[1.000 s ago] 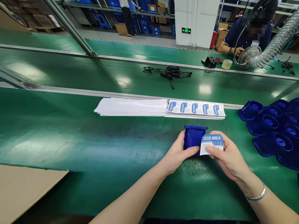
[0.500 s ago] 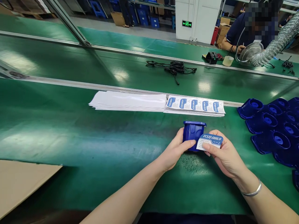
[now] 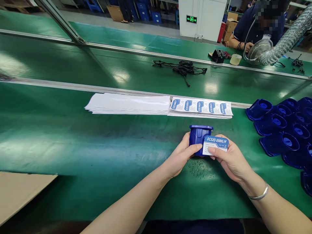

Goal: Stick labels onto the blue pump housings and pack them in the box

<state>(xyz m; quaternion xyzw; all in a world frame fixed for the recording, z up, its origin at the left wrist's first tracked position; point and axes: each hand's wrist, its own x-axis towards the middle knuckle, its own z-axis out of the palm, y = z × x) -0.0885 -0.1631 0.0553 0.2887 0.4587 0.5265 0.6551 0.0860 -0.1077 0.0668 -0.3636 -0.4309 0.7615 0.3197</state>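
left hand (image 3: pixel 179 157): fingers clamped on blue housing (image 3: pixel 198 138), housing upright on desk (image 3: pixel 73 146)
right hand (image 3: pixel 230 161): fingers pinched on label (image 3: pixel 215 145), label touching housing's right face
beyond fingers: label sheets (image 3: pixel 201 107), white backing sheets (image 3: pixel 128 104)
right of fingers: pile of blue housings (image 3: pixel 282 136), hollow sides up

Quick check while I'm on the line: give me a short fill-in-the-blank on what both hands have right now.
1. The left hand holds a ____ plastic housing.
2. The right hand pinches a label printed DC52Q-____.
3. The sticker sheet lies ____ the housing, on the green belt.
4. More blue housings are heaped to the person's ____.

Missing: blue; 5000L/H; beyond; right
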